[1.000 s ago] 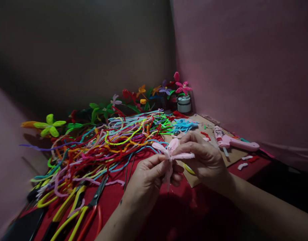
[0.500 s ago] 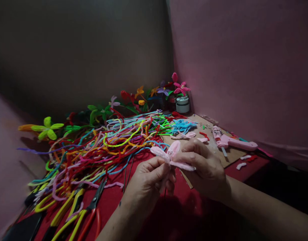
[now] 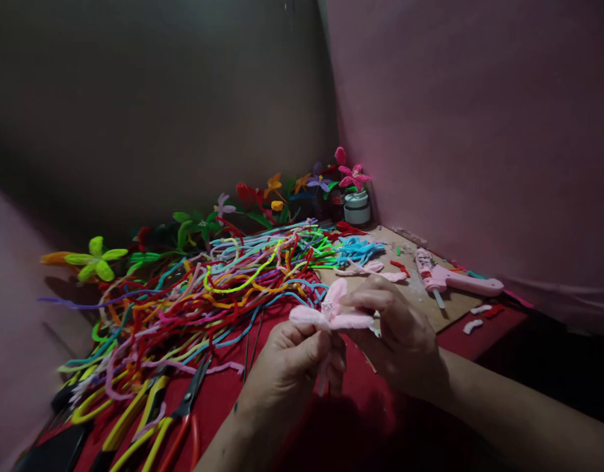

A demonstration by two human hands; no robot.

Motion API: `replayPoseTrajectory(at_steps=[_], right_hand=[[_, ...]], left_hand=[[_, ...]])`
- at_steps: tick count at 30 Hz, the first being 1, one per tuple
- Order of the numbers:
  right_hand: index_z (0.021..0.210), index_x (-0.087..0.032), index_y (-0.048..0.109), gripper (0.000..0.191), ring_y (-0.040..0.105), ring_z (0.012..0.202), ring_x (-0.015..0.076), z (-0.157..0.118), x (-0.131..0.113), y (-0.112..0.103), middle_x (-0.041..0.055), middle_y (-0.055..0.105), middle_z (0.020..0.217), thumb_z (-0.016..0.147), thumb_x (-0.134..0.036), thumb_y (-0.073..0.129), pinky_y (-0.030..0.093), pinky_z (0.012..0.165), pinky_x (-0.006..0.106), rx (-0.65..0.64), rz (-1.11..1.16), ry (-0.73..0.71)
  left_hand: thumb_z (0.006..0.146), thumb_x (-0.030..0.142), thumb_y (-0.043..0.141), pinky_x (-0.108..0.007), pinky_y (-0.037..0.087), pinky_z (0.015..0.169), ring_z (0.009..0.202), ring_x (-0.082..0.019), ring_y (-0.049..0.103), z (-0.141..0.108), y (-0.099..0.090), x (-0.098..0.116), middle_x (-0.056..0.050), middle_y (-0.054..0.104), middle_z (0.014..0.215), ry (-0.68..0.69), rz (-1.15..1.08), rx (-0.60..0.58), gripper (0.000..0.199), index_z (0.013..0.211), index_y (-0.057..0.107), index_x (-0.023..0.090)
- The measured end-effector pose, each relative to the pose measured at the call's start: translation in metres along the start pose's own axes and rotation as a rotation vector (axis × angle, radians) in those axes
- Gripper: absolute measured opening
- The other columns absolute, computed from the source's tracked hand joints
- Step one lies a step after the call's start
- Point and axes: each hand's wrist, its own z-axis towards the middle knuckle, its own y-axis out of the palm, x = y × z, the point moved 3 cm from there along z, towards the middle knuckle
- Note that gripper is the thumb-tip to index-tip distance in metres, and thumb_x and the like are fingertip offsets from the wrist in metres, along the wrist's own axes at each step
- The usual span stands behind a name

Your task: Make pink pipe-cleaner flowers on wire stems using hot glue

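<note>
In the head view, the left hand (image 3: 289,364) holds the pale pink pipe-cleaner flower (image 3: 330,316) at its base, thumb and forefinger pressed closed, above the red cloth (image 3: 223,387). The right hand (image 3: 400,337) has its fingers half bent beside the petals; I cannot tell if they grip one. Compared with the earlier frame, the flower is a little lower, and its right petal lies more level. The glue gun (image 3: 462,280) rests, as before, partly on the brown board (image 3: 454,307), to the right of the pipe-cleaner pile (image 3: 233,278).
</note>
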Motion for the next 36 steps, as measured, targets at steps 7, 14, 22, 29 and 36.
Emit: replayPoseTrajectory(at_steps=[7,14,22,29,36], right_hand=[[0.091,-0.023,0.049,0.019,0.043,0.062,0.0119,-0.020,0.006,-0.005,-0.0016,0.044,0.071,0.077,-0.015,0.059,0.038,0.057,0.026,0.094,0.102,0.300],[0.081,-0.019,0.057,0.003,0.052,0.065,0.0129,-0.026,-0.002,0.002,0.0011,0.053,0.070,0.081,-0.020,0.055,0.044,0.060,0.027,-0.045,0.267,0.457],[0.089,-0.019,0.068,0.016,0.061,0.073,0.0143,-0.016,-0.007,0.028,0.0030,0.068,0.081,0.078,-0.028,0.060,0.048,0.071,0.028,-0.131,0.515,0.748],[0.083,-0.019,0.072,0.015,0.056,0.068,0.0084,-0.014,-0.003,0.041,-0.0010,0.064,0.068,0.071,-0.027,0.069,0.044,0.069,0.020,-0.066,0.979,0.956],[0.064,-0.009,0.067,0.018,0.050,0.050,0.0060,-0.021,0.009,0.045,0.0006,0.059,0.054,0.071,-0.026,0.069,0.037,0.052,0.019,-0.150,1.197,1.023]], left_hand=[[0.069,0.028,0.068,-0.022,0.041,0.049,0.046,-0.011,0.053,-0.006,0.002,0.008,-0.005,0.060,0.052,0.065,0.059,0.063,0.022,0.059,0.067,0.009],[0.062,0.022,0.074,-0.019,0.043,0.073,0.076,-0.013,0.059,-0.005,-0.002,0.018,-0.006,0.068,0.074,0.208,-0.027,0.227,0.011,0.066,0.072,0.012],[0.057,0.023,0.078,-0.017,0.043,0.057,0.057,-0.008,0.054,-0.003,-0.001,0.011,-0.002,0.064,0.062,0.199,-0.095,0.326,0.016,0.065,0.071,0.012],[0.053,0.018,0.079,-0.016,0.046,0.064,0.065,-0.009,0.059,-0.002,0.002,0.011,-0.003,0.069,0.071,0.189,-0.200,0.289,0.022,0.074,0.073,0.014],[0.054,0.014,0.078,-0.016,0.045,0.051,0.058,-0.010,0.059,-0.002,0.004,0.009,-0.005,0.068,0.070,0.144,-0.233,0.239,0.022,0.075,0.072,0.013]])
